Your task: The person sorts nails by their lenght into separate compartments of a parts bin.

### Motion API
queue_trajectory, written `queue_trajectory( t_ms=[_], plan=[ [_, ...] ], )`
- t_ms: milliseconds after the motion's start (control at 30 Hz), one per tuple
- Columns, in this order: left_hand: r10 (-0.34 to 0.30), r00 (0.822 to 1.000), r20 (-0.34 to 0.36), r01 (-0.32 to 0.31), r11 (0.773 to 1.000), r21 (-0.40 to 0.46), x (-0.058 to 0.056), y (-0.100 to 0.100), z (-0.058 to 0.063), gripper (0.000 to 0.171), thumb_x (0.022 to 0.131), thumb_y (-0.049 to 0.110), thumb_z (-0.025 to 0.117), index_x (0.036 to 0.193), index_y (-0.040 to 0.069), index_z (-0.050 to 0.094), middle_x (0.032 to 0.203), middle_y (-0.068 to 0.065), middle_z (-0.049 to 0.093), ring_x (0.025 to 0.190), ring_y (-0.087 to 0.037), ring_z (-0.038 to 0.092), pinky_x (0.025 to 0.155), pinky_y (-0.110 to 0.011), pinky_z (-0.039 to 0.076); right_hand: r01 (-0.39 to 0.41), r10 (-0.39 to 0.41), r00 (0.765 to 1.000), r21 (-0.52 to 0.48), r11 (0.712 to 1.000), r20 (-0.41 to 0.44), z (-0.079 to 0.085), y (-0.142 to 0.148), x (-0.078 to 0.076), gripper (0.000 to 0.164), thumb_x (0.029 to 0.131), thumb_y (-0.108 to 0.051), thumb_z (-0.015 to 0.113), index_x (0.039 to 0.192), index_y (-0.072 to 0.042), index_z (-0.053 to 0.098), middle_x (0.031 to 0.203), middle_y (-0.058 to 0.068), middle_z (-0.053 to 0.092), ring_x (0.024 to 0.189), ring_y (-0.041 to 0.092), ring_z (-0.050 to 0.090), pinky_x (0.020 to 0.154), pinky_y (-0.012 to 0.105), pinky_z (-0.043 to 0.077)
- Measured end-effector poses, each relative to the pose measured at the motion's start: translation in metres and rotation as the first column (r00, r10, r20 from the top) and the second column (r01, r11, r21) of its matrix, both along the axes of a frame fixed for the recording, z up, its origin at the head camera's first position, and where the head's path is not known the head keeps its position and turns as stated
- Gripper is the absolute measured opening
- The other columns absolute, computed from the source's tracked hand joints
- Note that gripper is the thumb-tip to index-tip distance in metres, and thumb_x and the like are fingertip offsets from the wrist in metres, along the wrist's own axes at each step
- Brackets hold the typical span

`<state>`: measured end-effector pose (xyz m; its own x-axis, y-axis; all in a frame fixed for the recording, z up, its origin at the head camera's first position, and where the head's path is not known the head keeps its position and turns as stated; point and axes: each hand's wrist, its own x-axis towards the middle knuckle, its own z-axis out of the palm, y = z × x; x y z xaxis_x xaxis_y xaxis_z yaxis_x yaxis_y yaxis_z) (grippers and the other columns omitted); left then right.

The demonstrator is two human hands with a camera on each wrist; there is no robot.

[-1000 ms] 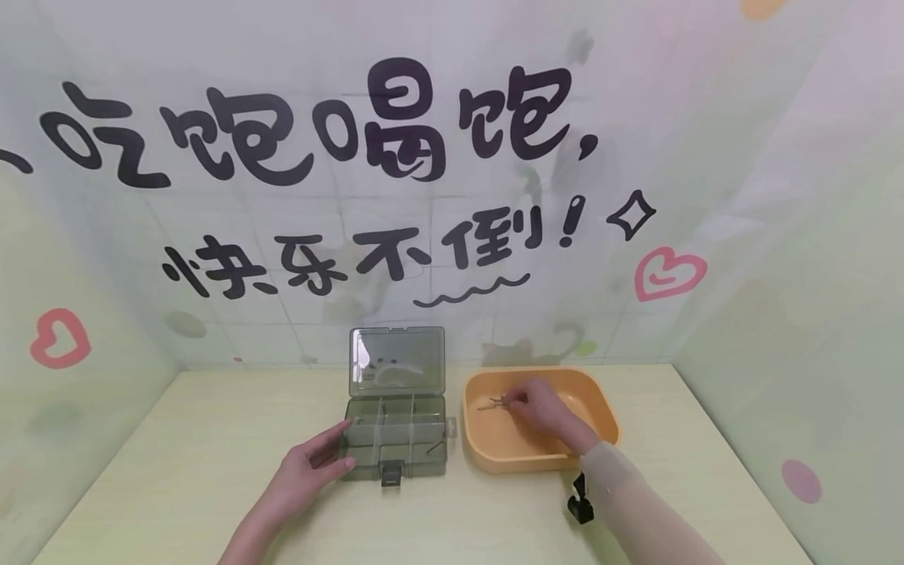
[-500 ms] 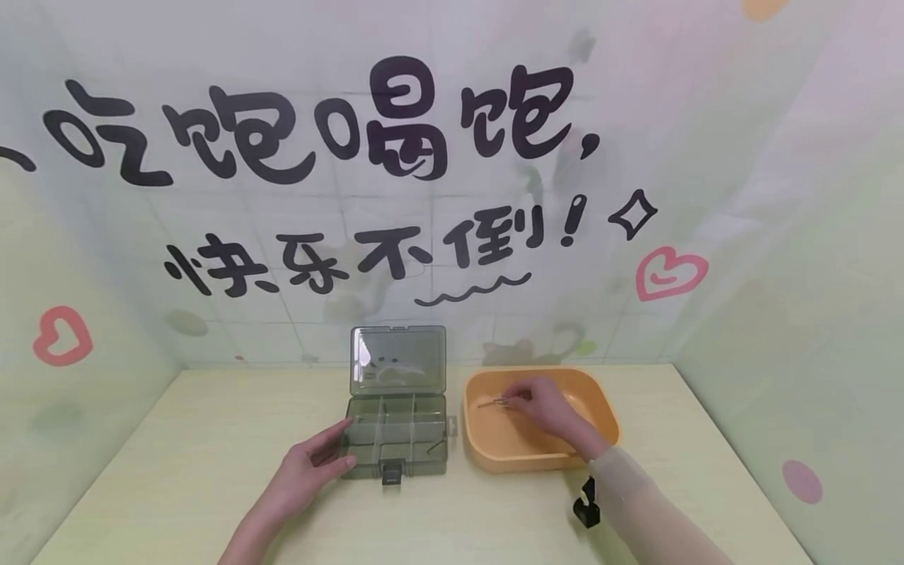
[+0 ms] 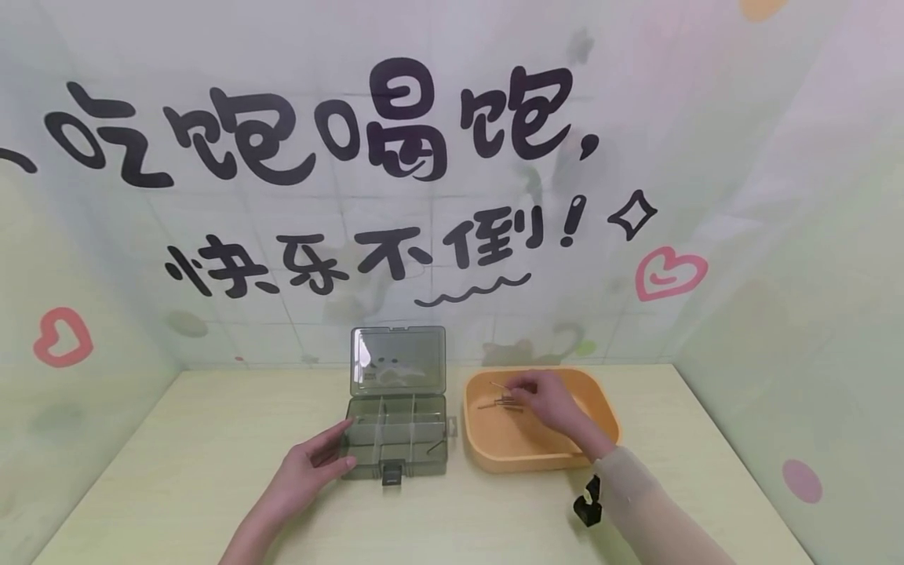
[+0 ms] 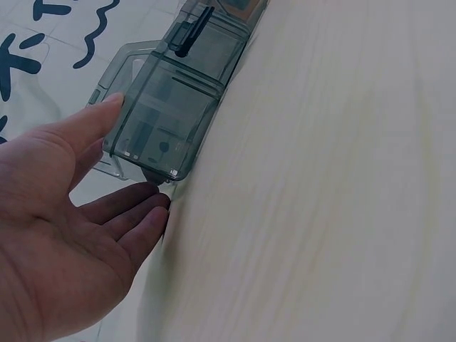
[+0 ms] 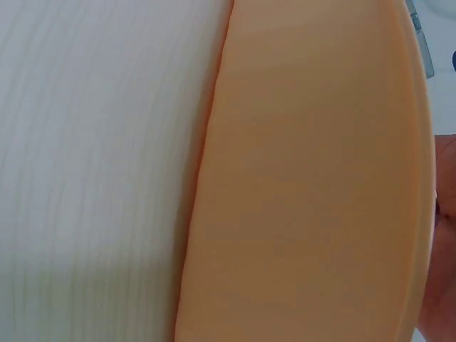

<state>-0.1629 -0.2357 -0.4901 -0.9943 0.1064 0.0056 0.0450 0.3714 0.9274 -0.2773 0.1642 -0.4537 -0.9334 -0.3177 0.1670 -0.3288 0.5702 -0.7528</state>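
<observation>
In the head view my left hand (image 3: 305,473) touches the left side of a clear grey compartment box (image 3: 395,453), thumb near its front corner and fingers farther back. The left wrist view has that thumb at the wall of the box (image 4: 167,114), with loosely straight fingers by its end. My right hand (image 3: 545,399) is over the orange tray (image 3: 487,451), pinching a thin metal rod (image 3: 498,384). Several more thin rods (image 3: 505,402) lie on the tray floor beneath. A thin L-shaped piece (image 3: 435,447) rests in the box's front right compartment.
The box lid (image 3: 398,361) stands raised at the back, and its front latch (image 3: 391,472) hangs down. A printed wall sheet (image 3: 424,314) rises behind the table (image 3: 198,455). A black wrist mount (image 3: 588,506) hangs beneath the right sleeve (image 3: 650,502).
My right hand has lifted slightly away from the rods in the tray, with one rod now raised in its fingertips. My left hand and the box have stayed put.
</observation>
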Motion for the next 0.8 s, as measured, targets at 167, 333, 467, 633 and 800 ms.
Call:
queue_trajectory(
  t_ms=[167, 333, 467, 633, 800],
  plan=[
    [0.009, 1.000, 0.001, -0.009, 1.000, -0.009, -0.001, -0.001, -0.001, 0.066, 0.095, 0.019, 0.076, 0.153, 0.005, 0.047, 0.155, -0.028, 0.040, 0.139, -0.045, 0.044, 0.113, -0.042, 0.043, -0.042, 0.041, 0.999, -0.062, 0.997, -0.004, 0.012, -0.011, 0.008, 0.014, 0.095, 0.002, 0.069, 0.106, 0.003, 0.077, 0.104, 0.021, 0.075, 0.087, 0.028, 0.072, 0.071, 0.037, 0.063],
    [0.014, 1.000, -0.003, -0.014, 1.000, -0.001, -0.002, 0.000, -0.003, 0.066, 0.094, 0.020, 0.076, 0.152, 0.006, 0.048, 0.155, -0.028, 0.040, 0.139, -0.045, 0.044, 0.113, -0.043, 0.043, -0.083, 0.082, 0.997, -0.095, 0.992, -0.013, 0.017, -0.026, 0.014, 0.014, 0.095, 0.001, 0.068, 0.107, 0.004, 0.076, 0.101, 0.022, 0.074, 0.085, 0.037, 0.071, 0.068, 0.034, 0.063],
    [0.019, 1.000, 0.012, -0.019, 1.000, 0.005, -0.002, 0.000, -0.002, 0.066, 0.095, 0.020, 0.076, 0.153, 0.005, 0.047, 0.155, -0.028, 0.040, 0.139, -0.045, 0.045, 0.112, -0.043, 0.044, -0.096, 0.095, 0.995, -0.090, 0.991, -0.007, 0.020, -0.039, 0.018, 0.013, 0.095, 0.000, 0.069, 0.106, 0.002, 0.076, 0.103, 0.018, 0.075, 0.088, 0.035, 0.071, 0.070, 0.027, 0.061],
    [0.028, 0.999, 0.020, -0.029, 1.000, 0.010, -0.001, 0.000, -0.002, 0.065, 0.095, 0.019, 0.076, 0.152, 0.006, 0.048, 0.155, -0.027, 0.041, 0.139, -0.045, 0.045, 0.112, -0.041, 0.044, -0.163, 0.157, 0.984, -0.064, 0.985, -0.082, 0.023, -0.054, 0.025, 0.011, 0.093, 0.002, 0.070, 0.101, 0.000, 0.078, 0.102, 0.011, 0.076, 0.086, 0.022, 0.070, 0.076, 0.026, 0.061],
    [0.020, 1.000, 0.005, -0.020, 1.000, 0.003, -0.001, -0.001, -0.003, 0.067, 0.094, 0.021, 0.076, 0.152, 0.005, 0.048, 0.154, -0.029, 0.041, 0.138, -0.046, 0.045, 0.112, -0.042, 0.044, -0.216, 0.213, 0.972, -0.023, 0.976, -0.095, 0.028, -0.068, 0.035, 0.011, 0.093, 0.000, 0.071, 0.101, 0.000, 0.079, 0.094, 0.006, 0.074, 0.083, 0.014, 0.064, 0.074, 0.024, 0.058]
  ],
)
